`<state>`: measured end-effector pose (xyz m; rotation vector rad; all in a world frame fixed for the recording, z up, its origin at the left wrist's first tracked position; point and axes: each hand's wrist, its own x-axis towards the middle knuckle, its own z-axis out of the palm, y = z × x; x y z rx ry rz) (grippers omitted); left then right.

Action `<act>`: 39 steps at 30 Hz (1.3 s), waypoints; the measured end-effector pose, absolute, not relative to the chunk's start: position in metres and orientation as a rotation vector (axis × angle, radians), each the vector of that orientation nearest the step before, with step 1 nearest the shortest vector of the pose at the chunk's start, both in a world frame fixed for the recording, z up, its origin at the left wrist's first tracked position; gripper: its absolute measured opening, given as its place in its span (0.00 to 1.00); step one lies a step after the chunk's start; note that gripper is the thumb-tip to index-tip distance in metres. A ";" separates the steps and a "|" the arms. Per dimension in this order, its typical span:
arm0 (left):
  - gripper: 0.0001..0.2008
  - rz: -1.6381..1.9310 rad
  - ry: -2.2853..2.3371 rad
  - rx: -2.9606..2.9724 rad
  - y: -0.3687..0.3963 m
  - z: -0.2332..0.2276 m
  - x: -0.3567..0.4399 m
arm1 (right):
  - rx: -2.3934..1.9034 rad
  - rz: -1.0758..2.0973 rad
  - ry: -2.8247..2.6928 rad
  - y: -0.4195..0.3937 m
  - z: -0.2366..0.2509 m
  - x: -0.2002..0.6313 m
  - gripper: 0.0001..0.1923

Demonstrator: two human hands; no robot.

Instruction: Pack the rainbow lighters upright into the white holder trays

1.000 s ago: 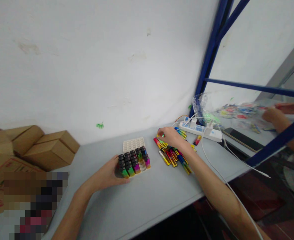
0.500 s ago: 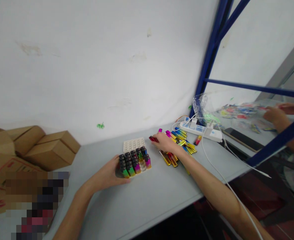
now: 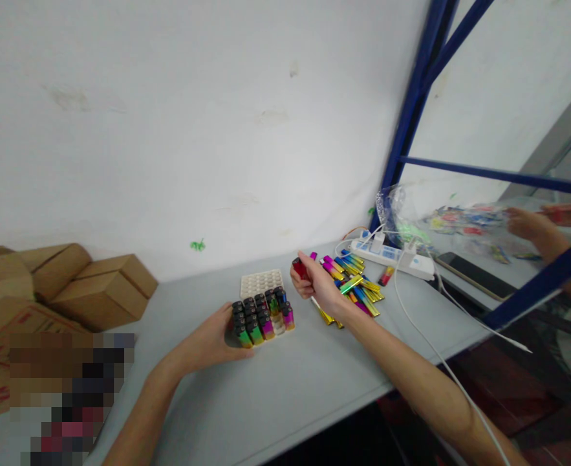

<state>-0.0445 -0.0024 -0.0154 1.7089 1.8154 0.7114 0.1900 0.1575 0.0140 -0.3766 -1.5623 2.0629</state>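
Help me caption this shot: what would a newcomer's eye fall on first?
Probably the block of upright black-topped lighters on the grey desk, the left hand around its left end. Next, the right hand holding a red lighter, beside a gleaming heap of what look like lighter casings. The blue metal frame at right stands out against the white wall.

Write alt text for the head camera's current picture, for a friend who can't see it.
A person's right hand holds a red lighter, while the left hand grips a tray of upright lighters on a grey table. Loose, shiny lighters lie beside the right hand, near a power strip. Boxes sit at left; another person's hands show at right.
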 end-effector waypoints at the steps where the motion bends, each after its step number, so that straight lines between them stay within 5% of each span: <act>1: 0.39 0.707 1.815 1.709 -0.003 -0.015 -0.044 | -0.386 2.071 -1.550 0.155 0.013 0.188 0.28; 11: 0.40 0.697 1.812 1.755 -0.002 -0.018 -0.048 | -0.483 2.002 -1.572 0.141 0.008 0.181 0.18; 20: 0.39 0.709 1.803 1.725 -0.003 -0.016 -0.045 | -0.241 2.123 -1.501 0.149 0.016 0.187 0.28; 25: 0.39 0.735 1.808 1.733 -0.002 -0.018 -0.047 | -0.132 2.058 -1.481 0.149 0.025 0.194 0.19; 39: 0.44 0.724 1.783 1.756 -0.002 -0.020 -0.047 | -0.197 1.040 -2.169 0.146 0.027 0.202 0.11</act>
